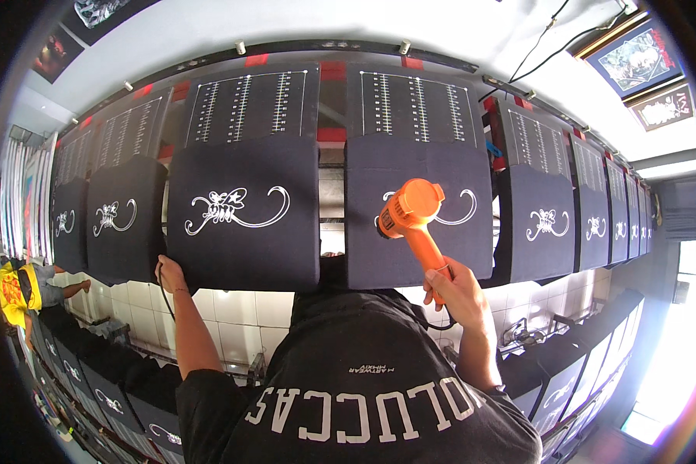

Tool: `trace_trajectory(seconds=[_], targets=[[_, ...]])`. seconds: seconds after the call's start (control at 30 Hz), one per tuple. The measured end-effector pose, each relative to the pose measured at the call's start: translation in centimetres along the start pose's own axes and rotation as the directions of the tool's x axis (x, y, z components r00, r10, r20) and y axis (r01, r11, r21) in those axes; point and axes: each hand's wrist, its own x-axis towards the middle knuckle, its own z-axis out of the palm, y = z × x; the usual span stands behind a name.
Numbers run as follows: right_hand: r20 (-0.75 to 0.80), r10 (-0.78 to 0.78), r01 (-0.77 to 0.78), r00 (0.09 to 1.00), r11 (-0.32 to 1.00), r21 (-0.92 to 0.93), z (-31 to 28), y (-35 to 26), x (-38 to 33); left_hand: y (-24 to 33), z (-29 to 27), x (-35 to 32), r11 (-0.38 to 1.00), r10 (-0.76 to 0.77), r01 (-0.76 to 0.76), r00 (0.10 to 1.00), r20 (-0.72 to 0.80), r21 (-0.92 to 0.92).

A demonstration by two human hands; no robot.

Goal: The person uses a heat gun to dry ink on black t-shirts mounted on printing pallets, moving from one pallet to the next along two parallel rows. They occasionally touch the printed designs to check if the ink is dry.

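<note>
My right hand (458, 288) is wrapped round the handle of an orange heat gun (416, 205). The heat gun is over a black shirt (417, 259) on a board, covering part of its white line print. A dark cord runs from the foot of the handle. My left hand (172, 274) is closed around a thin black cord (167, 304), by the near left corner of another black shirt (243, 259). That shirt's white curling print (236, 209) shows in full.
More boards with printed black shirts (545, 251) line up on both sides, with ruler-like marks (243, 100) on their far ends. A second row of shirts (545, 379) stands behind me over a tiled floor (278, 332). A person in yellow (25, 294) is at far left.
</note>
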Motion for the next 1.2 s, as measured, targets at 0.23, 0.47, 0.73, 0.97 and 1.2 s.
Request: trace_trajectory(seconds=[0.23, 0.47, 0.73, 0.97, 1.2], targets=[[0.013, -0.045, 0.045, 0.999, 0.999, 0.021, 0.5, -0.4, 1.5, -1.8, 0.4, 1.3, 0.996, 0.082, -0.084, 0.996, -0.039, -0.042], [-0.033, -0.037, 0.038, 0.999, 0.998, 0.048, 1.7, -1.4, 1.3, -6.7, 0.1, 2.2, 0.868, 0.175, -0.135, 0.984, 0.041, -0.478], [0.110, -0.053, 0.036, 0.993, 0.989, 0.145, 10.0, -4.0, 3.2, -15.7, -2.1, 7.2, 0.705, -0.197, 0.211, 0.975, 0.098, -0.677], [0.017, -0.126, 0.125, 0.992, 0.991, 0.054, 21.6, -8.3, 6.5, -18.5, -5.9, 20.9, 0.684, -0.269, 0.255, 0.959, 0.088, -0.683], [-0.096, -0.077, 0.078, 0.992, 0.997, 0.009, 25.8, -10.0, 5.7, -13.8, -7.4, 28.5, 0.661, -0.264, 0.381, 0.924, 0.275, -0.646]])
